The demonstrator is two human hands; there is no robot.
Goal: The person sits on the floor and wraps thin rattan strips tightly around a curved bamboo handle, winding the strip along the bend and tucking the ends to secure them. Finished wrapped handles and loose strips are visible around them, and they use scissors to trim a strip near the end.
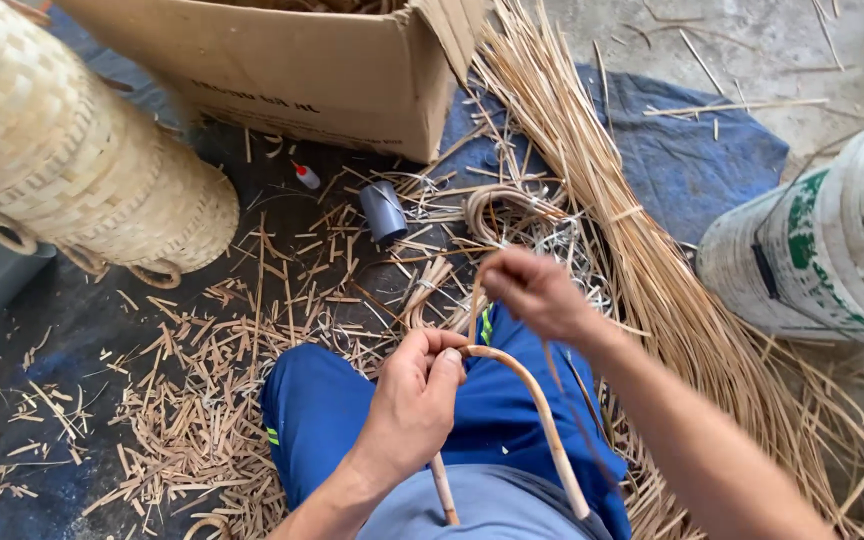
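While both hands work over the lap, head view: bent cane hoop only partly wrapped.
Left hand, fingers clamped on the hoop's top; right hand, fingers pinched on a thin strip above it. Most of the hoop looks bare. Both hoop ends are cut off by the frame; wrap point hidden under the thumb. Woven basket stands left, strip bundle right.

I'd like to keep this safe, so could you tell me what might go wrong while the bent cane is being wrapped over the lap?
The bent cane is held at its curve by the left hand; if that grip slips, it may spring back. The thin strip pinched by the right hand could snap or cut fingers. The loose strips and the offcuts around the legs could snag.
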